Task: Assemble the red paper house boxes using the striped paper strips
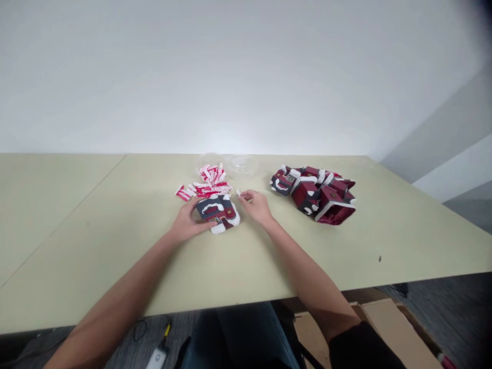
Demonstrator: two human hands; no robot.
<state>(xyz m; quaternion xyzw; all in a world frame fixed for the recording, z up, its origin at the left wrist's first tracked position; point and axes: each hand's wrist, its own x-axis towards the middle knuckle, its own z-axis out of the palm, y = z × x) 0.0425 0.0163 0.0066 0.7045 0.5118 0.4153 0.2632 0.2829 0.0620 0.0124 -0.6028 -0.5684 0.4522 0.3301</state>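
Note:
My left hand grips a small model house with dark red walls, a dark grey roof and white snow-like trim. The house lies tipped on the table, its front towards me. Just right of it, my right hand pinches a small white piece between thumb and finger, apart from the house. What the piece is, I cannot make out. Behind the house lies a pile of red-and-white striped pieces, with more of them in a clear plastic bowl.
A second clear bowl or lid stands beside the first, near the wall. Several similar model houses lie heaped at the right. A tiny dark bit rests near the front edge. Below the table are cardboard boxes and a power strip.

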